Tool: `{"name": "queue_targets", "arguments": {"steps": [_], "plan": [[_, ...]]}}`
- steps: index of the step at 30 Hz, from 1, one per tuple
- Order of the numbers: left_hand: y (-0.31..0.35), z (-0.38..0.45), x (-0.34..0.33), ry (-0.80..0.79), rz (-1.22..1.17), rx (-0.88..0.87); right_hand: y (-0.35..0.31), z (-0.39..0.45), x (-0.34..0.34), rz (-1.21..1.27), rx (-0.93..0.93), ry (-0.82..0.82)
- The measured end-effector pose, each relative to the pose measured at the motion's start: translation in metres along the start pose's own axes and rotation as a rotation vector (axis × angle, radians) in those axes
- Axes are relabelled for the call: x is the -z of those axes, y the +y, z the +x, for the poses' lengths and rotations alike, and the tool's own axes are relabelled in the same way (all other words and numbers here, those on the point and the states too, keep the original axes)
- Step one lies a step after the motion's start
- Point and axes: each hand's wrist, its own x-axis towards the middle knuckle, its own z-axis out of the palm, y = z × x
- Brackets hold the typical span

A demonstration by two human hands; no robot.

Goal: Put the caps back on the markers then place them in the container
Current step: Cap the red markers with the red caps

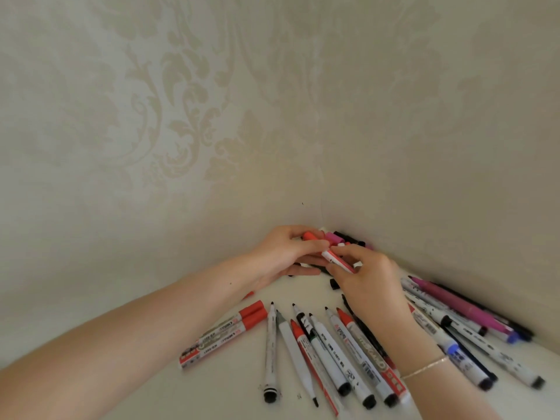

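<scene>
Both forearms are bare and sleeveless, with a thin gold chain bracelet on the right wrist.

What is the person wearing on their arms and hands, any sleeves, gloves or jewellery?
Both forearms are bare, with no sleeves in view and no gloves. The right hand has a thin, light metallic bracelet around its wrist. The left hand shows no bracelet or watch, and no rings can be made out on either hand.

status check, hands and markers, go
Left hand on red cap; right hand holds red marker. Uncapped markers spread on table. No container in view.
</scene>
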Motion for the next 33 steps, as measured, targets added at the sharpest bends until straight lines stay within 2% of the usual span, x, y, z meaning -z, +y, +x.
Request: {"name": "queue_targets", "arguments": {"steps": [8,13,15,16,18,20,22,26,29,33], "plan": [[0.000,-0.005,-0.009,-0.016,-0.085,-0.005,0.002,-0.002,-0.006,-0.034,0.059,0.077],[0.010,0.003,0.009,0.040,-0.005,-0.019,-0.006,0.000,-0.002,0.155,0.062,-0.053],[0.024,0.003,0.030,0.117,-0.021,0.004,-0.004,0.003,0.004,0.069,-0.006,-0.104],[0.030,0.001,0.043,0.139,0.043,0.028,-0.002,0.004,0.007,-0.031,-0.044,-0.142],[0.037,-0.007,0.068,0.088,0.362,0.117,0.003,0.005,0.015,-0.305,-0.099,-0.276],[0.036,-0.017,0.087,-0.045,0.741,0.213,0.003,0.005,0.018,-0.520,-0.134,-0.437],[0.028,-0.026,0.095,-0.178,1.027,0.275,0.002,0.003,0.019,-0.609,-0.165,-0.562],[0.004,-0.039,0.098,-0.276,1.281,0.308,-0.002,-0.001,0.021,-0.663,-0.167,-0.639],[-0.009,-0.041,0.093,-0.252,1.486,0.199,-0.006,-0.004,0.023,-0.731,-0.144,-0.651],[-0.019,-0.037,0.091,-0.233,1.554,0.125,-0.009,-0.006,0.018,-0.829,-0.110,-0.662]]}}
